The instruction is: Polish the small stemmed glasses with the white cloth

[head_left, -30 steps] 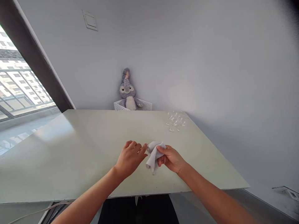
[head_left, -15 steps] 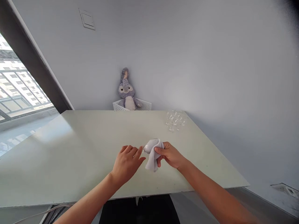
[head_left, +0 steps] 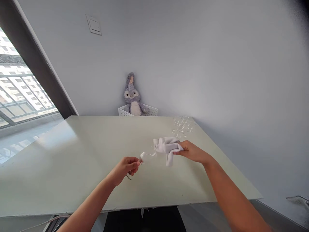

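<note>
My left hand (head_left: 130, 165) is closed on one end of a small clear glass (head_left: 144, 156) that looks stemmed, held tilted above the table. Its transparent outline fades toward the right, so its exact shape is hard to make out. A thin dark curved line shows just under the left fingers; I cannot tell what it is. My right hand (head_left: 189, 150) pinches a crumpled white cloth (head_left: 166, 146), with one corner hanging down. The cloth is close to the right end of the glass; whether they touch is unclear.
Several clear glasses (head_left: 182, 126) are clustered at the table's back right corner. Behind the back edge of the pale table (head_left: 101, 135), a white perforated basket (head_left: 152, 111) holds a grey plush toy (head_left: 135, 108). A window is at left; walls stand behind and to the right.
The cloth, which was around the glass, is now off its left part. My right hand moved right with the cloth; my left hand closed on the glass.
</note>
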Demonstrator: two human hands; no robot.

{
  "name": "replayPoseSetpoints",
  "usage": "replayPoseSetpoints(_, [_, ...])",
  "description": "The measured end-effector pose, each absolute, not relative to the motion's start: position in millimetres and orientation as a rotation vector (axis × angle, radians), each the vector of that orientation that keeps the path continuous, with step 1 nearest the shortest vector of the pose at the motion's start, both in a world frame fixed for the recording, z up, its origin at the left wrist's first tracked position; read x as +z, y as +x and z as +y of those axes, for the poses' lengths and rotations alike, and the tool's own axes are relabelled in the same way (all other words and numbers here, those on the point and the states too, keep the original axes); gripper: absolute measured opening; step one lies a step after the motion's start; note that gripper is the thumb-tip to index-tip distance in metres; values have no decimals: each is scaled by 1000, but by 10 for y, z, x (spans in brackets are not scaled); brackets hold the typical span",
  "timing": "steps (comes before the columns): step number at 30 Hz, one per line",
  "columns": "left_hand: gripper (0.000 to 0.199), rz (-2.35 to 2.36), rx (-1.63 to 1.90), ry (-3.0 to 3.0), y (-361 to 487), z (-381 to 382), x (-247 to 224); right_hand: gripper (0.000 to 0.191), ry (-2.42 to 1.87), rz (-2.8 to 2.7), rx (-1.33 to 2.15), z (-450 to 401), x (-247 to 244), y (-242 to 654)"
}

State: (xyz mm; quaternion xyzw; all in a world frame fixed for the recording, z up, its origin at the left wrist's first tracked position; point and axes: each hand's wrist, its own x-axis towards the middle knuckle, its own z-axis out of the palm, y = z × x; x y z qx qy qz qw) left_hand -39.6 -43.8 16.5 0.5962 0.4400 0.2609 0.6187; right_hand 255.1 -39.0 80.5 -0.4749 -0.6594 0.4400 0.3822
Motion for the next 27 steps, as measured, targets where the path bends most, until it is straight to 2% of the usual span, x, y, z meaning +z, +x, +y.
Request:
replayPoseSetpoints(3, [28, 1298, 712, 1404, -413, -370, 98, 17, -1163, -2074, 715, -530, 842, 2463])
replayPoseSetpoints(7, [19, 1500, 717, 1632, -245, -357, 46, 38, -939, -2405, 359, -670, 728, 2026])
replayPoseSetpoints(12, [22, 1574, 787, 2282, -53, -512, 33, 29, -1075, -2465, 130, -500, 498, 1618])
replayPoseSetpoints(15, [19, 1427, 910, 2534, -59, -584, 28, 28, -1210, -2359, 396, -287, 527, 1676])
replayPoseSetpoints(19, [27, 1410, 1029, 2519, -110, -588, -25, 38, -1141, -1868, 1335, -37, 502, 1863])
replayPoseSetpoints(21, [28, 1459, 1106, 2437, -117, -571, -51, 37, -1031, -1436, 1614, 12, 385, 1870])
replayPoseSetpoints(24, [29, 1499, 1246, 2333, -74, -555, -70, 25, -877, -853, 1642, -54, 184, 1722])
replayPoseSetpoints(27, [30, 1526, 1382, 2181, 45, -569, -80, 21, -745, -608, 1578, -263, 104, 1462])
